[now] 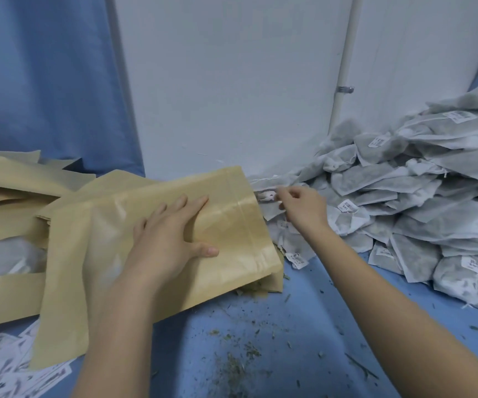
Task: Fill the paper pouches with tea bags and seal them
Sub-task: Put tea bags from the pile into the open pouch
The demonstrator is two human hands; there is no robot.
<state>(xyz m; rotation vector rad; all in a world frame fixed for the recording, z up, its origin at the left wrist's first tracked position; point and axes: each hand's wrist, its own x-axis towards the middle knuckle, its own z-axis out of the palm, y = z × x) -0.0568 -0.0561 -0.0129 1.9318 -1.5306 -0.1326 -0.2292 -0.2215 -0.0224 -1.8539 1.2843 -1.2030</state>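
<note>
Surface: blue cloth point(304, 326) covers the table, sprinkled with dry green tea crumbs point(232, 357) at 6 o'clock.
Background: white wall point(232, 81) behind, blue curtain point(45, 81) hanging at 10 o'clock.
Pouch: brown paper pouch point(151, 254) lies flat near the middle, its mouth end turned toward 3 o'clock, resting on other pouches.
Left hand: left hand point(169, 242) rests palm down on the pouch, fingers straight and slightly spread, thumb pointing toward the mouth edge.
Right hand: right hand point(304, 205) sits just past the pouch mouth at 2 o'clock, fingers curled together and pinching something small and white at the edge of the heap; what exactly, I cannot tell.
Tea bags: grey-white tea bags point(418, 202) with small printed tags are heaped at 3 o'clock against the wall.
Spare pouches: more brown pouches point(11, 191) are piled at 9 o'clock.
Labels: printed paper labels point(5, 369) lie scattered at 8 o'clock, partly under the pouch.
</note>
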